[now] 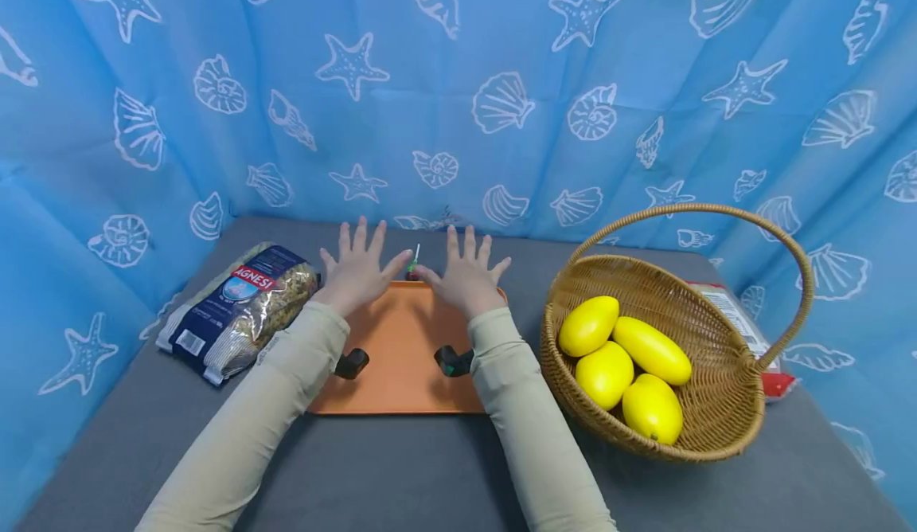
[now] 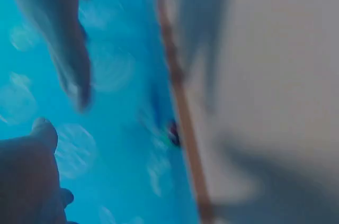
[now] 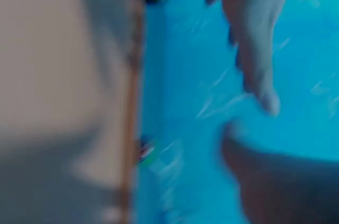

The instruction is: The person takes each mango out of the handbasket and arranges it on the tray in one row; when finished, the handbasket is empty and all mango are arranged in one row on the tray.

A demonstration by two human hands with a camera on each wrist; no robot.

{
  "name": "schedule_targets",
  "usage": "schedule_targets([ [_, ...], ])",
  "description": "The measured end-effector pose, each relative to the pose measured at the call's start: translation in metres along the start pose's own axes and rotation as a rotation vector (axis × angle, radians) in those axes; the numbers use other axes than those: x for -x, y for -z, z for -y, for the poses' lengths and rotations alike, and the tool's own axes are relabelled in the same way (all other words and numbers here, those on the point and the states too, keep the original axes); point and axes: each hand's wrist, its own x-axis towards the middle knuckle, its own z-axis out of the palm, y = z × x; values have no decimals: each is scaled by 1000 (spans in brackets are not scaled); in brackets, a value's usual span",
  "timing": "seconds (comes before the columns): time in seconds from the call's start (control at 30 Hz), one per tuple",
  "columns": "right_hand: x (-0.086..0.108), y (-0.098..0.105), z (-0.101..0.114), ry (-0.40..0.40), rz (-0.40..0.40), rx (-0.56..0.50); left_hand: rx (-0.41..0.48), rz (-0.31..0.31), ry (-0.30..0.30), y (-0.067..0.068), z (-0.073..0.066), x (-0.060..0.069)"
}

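Observation:
Both hands hover over the far part of an orange tray (image 1: 401, 357), fingers spread and holding nothing. The left hand (image 1: 354, 277) is above the tray's far left corner, the right hand (image 1: 469, 281) above its far right. Between the two thumbs, at the tray's far edge, lies a small dark and green thing with a white stick (image 1: 415, 257), too small to identify. In the left wrist view the tray's rim (image 2: 183, 107) runs beside the blurred hands; the right wrist view shows the rim (image 3: 132, 107) too, with both hands apart.
At the left lies a bag of Agnesi pasta (image 1: 239, 301). A wicker basket (image 1: 716, 404) with a tall handle stands at the right, holding several yellow fruits (image 1: 652, 349). Behind it lies a red and white package (image 1: 777, 385). A blue shell-patterned curtain (image 1: 444, 102) hangs behind the grey table (image 1: 387, 476).

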Motion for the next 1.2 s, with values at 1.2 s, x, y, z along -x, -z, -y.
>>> schedule_targets([
  [1.2,95,123,-237,66,499,77,85,74,90,-40,61,173],
])
